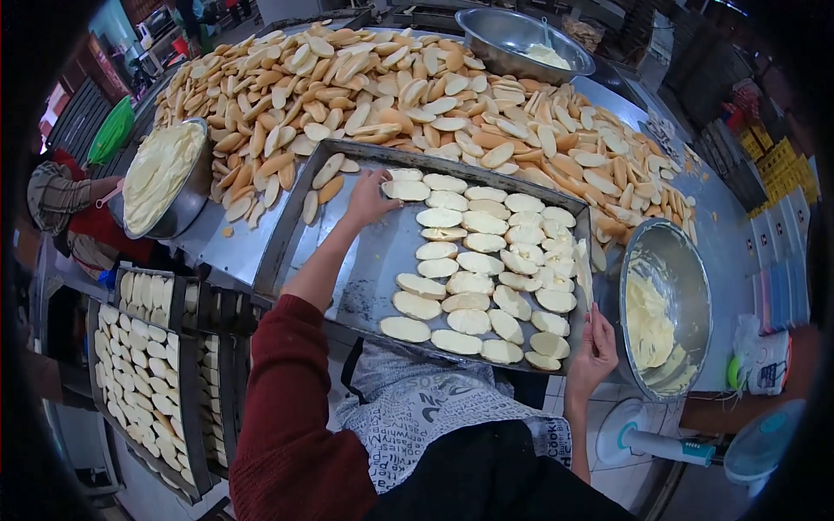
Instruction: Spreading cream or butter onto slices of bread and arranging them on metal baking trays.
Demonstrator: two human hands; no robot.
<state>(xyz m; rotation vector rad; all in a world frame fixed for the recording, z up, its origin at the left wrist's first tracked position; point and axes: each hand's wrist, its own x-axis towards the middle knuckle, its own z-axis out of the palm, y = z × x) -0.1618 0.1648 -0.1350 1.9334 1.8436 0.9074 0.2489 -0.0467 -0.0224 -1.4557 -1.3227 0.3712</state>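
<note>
Right hand (595, 347) closed on long cream-coated spreader (583, 271) at right edge of rectangular grey metal tray (373, 271). Pale oval bread slices (479, 263) packed rightward in tray, likely saving room. Round steel cream bowl (690, 282) near right edge, presumably easy reach. Left hand (369, 201) at farthest slices; whether pinching, cannot tell. Golden bread heap (391, 95) toward surface's (228, 252) far edge.
</note>
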